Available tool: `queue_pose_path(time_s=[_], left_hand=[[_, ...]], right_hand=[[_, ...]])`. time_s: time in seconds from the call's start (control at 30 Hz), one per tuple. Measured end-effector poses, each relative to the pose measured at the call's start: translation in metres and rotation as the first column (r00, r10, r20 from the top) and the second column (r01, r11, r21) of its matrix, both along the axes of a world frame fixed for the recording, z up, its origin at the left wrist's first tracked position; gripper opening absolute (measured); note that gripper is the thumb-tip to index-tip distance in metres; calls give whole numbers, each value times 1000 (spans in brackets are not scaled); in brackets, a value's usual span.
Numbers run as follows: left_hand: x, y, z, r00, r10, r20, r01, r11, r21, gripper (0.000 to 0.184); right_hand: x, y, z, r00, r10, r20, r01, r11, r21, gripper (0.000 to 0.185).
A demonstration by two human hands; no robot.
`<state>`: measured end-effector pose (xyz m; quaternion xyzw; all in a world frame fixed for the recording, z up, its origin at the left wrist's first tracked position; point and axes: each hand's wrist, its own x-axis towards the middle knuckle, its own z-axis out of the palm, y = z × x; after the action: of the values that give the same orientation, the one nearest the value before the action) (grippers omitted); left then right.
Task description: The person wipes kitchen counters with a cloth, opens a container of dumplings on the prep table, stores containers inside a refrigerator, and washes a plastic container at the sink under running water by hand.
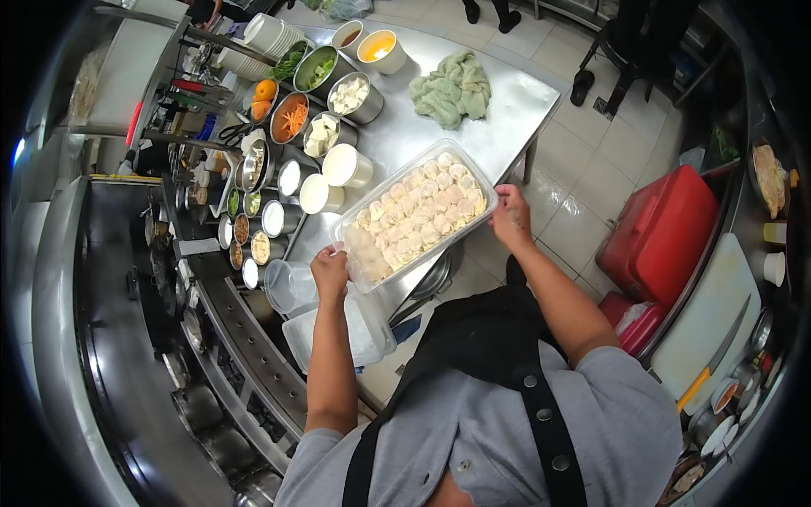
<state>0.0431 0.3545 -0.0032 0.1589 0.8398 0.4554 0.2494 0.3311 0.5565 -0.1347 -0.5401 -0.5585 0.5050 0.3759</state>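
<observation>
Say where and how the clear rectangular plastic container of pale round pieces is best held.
Probably take the container at its two short ends, left hand from the left, right hand from the right. It is long, open-topped and loaded, so opposite-end support should keep it level, leaving the pieces untouched.

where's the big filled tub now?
Head view, centre: the tub is between the left hand and right hand, at the near edge of the table, right of the white pots.

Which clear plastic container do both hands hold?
The rectangular clear plastic container packed with pale rounded pieces; the round clear tub and translucent rectangular box near the left hand show none.
</observation>
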Motion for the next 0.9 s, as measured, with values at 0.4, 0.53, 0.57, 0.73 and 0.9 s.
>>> queue_pose_path(time_s=[0.4, 0.53, 0.57, 0.73, 0.9], left_hand=[[21, 20, -25, 995, 23, 98, -30, 997, 69, 34], [5, 6, -51, 991, -98, -92, 80, 981, -175, 42], [-2, 4, -60, 966, -148, -212, 92, 963, -253, 46], [47, 31, 56, 968, -9, 249, -70, 948, 309, 48], [59, 25, 36, 976, -53, 211, -7, 963, 271, 46]], right_hand=[[219, 148, 142, 826, -181, -534, 236, 971, 35, 25], [126, 83, 249, 959, -104, -265, 221, 858, 463, 12], [101, 64, 256, 972, -21, -235, 156, 803, 575, 10], [-15, -30, 228, 892, 361, 272, -340, 138, 930, 20], [-83, -89, 141, 695, 631, 345, -507, 89, 858, 14]])
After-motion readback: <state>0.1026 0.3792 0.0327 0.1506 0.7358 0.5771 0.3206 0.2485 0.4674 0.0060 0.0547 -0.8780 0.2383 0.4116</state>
